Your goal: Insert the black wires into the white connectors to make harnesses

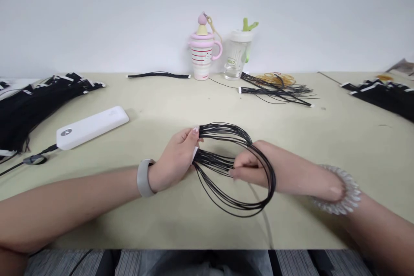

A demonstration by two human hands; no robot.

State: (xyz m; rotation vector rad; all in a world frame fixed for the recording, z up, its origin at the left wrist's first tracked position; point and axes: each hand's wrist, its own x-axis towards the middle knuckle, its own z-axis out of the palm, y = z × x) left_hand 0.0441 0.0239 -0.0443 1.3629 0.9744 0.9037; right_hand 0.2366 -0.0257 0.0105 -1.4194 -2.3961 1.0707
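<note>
A looped bundle of black wires (215, 163) is held just above the near middle of the table (168, 233), between the two hands. By the fingers of the left hand (177, 151) one end of the bundle is pinched, close to a white connector (194, 154); between the thumb and fingers of the right hand (284, 166) strands inside the loop are gripped, while the loop's far bend is passed across that hand.

The bundle is judged light and springy, with thin strands that may slide apart; a hold is best taken near the connector, where the wires are gathered, rather than on the spread bend.

The table is pale, smooth and flat, and is backed by a plain white wall (97, 17). Piles of black bundles are laid at the far left (35, 103) and far right (388, 95). By the wall a striped cup (202, 56) and a clear bottle (237, 58) are set, with loose wires (271, 91) and yellow bands (276, 79) beside them. A white power bank (92, 127) is placed at the left.
</note>
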